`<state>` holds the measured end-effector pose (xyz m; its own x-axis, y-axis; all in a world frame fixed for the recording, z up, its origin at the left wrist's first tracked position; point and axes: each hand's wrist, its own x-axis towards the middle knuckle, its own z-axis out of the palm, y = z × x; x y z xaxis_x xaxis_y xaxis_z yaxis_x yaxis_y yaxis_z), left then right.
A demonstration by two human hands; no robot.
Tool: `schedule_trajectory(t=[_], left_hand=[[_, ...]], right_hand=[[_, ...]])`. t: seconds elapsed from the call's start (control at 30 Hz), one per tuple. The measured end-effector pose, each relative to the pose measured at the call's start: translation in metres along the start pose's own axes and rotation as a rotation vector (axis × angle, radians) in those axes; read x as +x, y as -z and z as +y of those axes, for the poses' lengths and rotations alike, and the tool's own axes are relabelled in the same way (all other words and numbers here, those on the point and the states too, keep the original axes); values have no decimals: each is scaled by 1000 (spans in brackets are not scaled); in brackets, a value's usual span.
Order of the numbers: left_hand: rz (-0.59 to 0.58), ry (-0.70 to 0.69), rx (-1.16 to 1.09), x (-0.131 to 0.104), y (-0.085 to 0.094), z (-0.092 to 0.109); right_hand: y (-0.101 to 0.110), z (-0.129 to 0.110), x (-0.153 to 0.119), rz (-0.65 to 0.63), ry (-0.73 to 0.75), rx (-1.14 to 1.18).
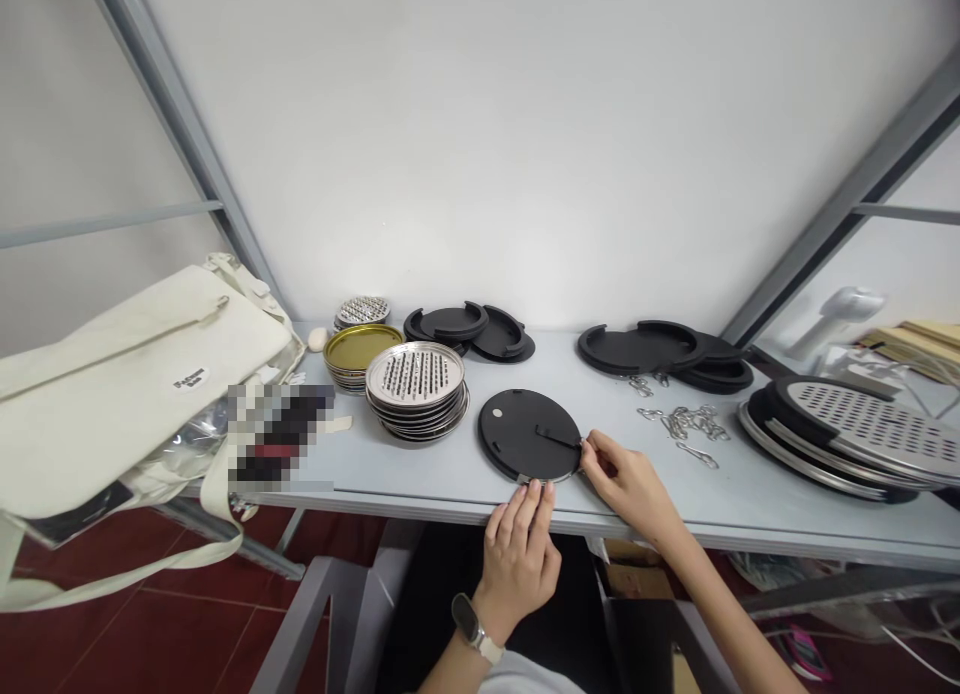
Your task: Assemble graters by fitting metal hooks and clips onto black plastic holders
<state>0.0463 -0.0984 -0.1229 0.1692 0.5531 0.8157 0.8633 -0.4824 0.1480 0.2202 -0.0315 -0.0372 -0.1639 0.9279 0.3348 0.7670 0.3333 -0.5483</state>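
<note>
A round black disc (525,429) with a small pale dot and a thin dark strip lies flat on the grey table. My left hand (521,549), with a watch on its wrist, rests its outstretched fingertips on the disc's near edge. At the disc's right edge, my right hand (619,474) pinches something small at the end of the strip; what it is cannot be made out. Left of the disc stands a stack of round metal grater plates (416,379). Behind that stack is a pile of gold-coloured round lids (362,348).
Black rings and discs (637,349) lie along the wall. Small metal chains (694,422) are to the right, beside stacked large graters (877,424). A white bag (142,374) covers the left end of the table (450,484). Metal posts flank the wall.
</note>
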Motion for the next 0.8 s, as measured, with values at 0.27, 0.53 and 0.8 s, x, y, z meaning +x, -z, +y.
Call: schedule_trajectory(t=[0.27,0.53,0.8], left_hand=[[9,-6,-3,-1,-1,-1],[15,15,-14,1,1,1],[17,7,-6,0,1,0]], right_hand=[[-1,-2,3,3,-9,-8],[1,0,3,-20,-8,0],[2,1,2,-29,7,25]])
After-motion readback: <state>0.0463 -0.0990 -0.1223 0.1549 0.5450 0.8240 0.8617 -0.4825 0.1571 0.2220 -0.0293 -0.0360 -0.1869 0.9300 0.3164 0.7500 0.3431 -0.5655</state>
